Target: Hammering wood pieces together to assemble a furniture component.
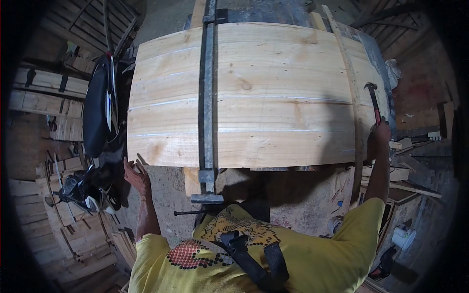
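Observation:
A wide panel of pale wooden boards (273, 117) lies on the bench before me, with whitish lines along the seams. Across its left part runs a long metal bar clamp (207, 97), its screw end and handle sticking out past the near edge. My right hand (381, 132) grips a hammer (375, 105) by its red handle over the panel's right end, the claw head pointing away from me. Close to that hand, a thin wooden strip (349, 73) lies across the boards. My left hand (138, 177) is at the near left corner, fingers spread and holding nothing.
A motorbike with a black seat (97, 105) stands close on the left. Stacked boards (49, 93) lie beyond it. Wood offcuts (405, 176) are piled to the right, near a white container (403, 238). The bench's dark edge (383, 68) shows at the far right.

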### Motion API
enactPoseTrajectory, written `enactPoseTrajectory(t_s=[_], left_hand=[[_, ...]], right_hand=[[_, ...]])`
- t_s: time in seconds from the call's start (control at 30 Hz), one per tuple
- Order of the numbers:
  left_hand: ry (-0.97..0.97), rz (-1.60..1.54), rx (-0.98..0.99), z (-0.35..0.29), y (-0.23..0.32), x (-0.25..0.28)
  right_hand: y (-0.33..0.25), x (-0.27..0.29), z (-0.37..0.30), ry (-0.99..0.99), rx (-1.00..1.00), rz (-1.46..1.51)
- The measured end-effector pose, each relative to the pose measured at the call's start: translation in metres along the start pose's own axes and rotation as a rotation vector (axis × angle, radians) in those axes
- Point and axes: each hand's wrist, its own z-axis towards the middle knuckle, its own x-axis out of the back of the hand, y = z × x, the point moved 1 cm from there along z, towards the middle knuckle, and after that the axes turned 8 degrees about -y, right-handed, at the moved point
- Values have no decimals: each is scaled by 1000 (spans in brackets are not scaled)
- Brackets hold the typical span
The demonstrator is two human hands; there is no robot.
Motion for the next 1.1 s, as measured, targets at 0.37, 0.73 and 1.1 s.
enactPoseTrajectory(t_s=[0.37,0.73,1.1], left_hand=[[5,-284,402,18,-222,-52],[-795,-1353,565,195,-148,-108],[-1090,-1636,640,271,-45,-198]], right_hand=[[-115,33,-162,167,72,936],[-423,122,-480,21,413,1213],[-561,105,-560,167,674,918]])
